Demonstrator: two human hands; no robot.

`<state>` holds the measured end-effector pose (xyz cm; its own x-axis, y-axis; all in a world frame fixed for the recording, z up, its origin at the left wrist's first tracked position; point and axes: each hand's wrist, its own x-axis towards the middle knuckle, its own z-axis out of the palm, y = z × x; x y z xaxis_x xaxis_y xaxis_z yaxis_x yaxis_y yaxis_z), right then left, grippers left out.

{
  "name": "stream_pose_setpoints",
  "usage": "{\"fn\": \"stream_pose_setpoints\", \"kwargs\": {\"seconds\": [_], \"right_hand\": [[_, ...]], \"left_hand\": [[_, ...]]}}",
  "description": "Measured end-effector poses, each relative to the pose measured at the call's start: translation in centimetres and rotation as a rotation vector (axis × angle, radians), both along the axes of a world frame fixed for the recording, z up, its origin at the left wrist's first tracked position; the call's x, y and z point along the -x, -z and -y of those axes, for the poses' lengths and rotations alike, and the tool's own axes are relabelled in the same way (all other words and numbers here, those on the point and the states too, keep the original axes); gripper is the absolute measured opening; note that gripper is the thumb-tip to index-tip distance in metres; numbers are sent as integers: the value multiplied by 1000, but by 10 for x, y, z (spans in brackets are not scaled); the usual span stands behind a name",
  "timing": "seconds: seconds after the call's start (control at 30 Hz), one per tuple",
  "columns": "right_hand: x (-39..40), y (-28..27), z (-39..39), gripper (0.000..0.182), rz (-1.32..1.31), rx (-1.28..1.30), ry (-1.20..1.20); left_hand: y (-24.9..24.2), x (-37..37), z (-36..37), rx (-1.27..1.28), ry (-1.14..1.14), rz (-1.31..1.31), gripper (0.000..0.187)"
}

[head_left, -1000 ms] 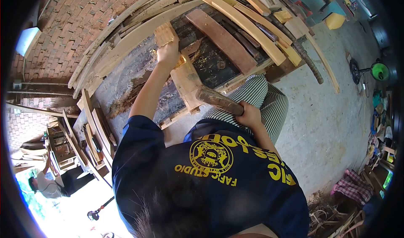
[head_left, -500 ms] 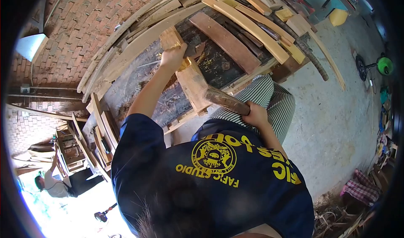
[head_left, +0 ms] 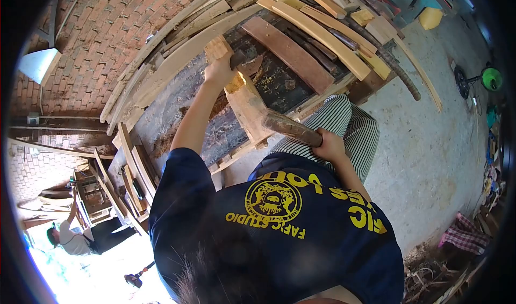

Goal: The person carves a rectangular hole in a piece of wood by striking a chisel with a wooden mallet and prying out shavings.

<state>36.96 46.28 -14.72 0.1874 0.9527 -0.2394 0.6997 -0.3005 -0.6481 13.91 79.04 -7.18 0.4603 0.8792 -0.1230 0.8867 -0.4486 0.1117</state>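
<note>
My left hand (head_left: 219,72) is closed at the notch of a squared wooden block (head_left: 244,110), around a dark chisel-like tool (head_left: 236,59) whose end sticks out beside the thumb. Most of that tool is hidden by the fist. Fresh yellow cut wood shows in the notch, and the block's far end rises past my knuckles. Lower right, my right hand (head_left: 329,145) grips the thin end of a round, brown wooden mallet (head_left: 290,127). Its thick end lies by the near side of the block, low over my striped trousers.
A reddish-brown plank (head_left: 287,54) lies across the dark bench top, right of the block. Pale curved boards (head_left: 322,35) and a dark rod (head_left: 398,73) are beyond it. A green fan (head_left: 491,79) stands right. Another person (head_left: 75,239) is far left.
Both hands keep their grips and nearly the same places. The dark tool end by my left fist looks shorter and more upright. The view has shifted slightly.
</note>
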Motion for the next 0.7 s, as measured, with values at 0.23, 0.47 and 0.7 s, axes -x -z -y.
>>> {"fn": "stream_pose_setpoints", "kwargs": {"seconds": [0.23, 0.47, 0.7], "right_hand": [[0, 2, 1, 31, 14, -16, 3], [-1, 2, 0, 32, 9, 7, -4], [-1, 4, 1, 33, -1, -11, 10]], "left_hand": [[-6, -10, 6, 37, -65, 20, 50], [3, -9, -4, 34, -247, 123, 44], [-1, -30, 11, -17, -466, 98, 39]]}}
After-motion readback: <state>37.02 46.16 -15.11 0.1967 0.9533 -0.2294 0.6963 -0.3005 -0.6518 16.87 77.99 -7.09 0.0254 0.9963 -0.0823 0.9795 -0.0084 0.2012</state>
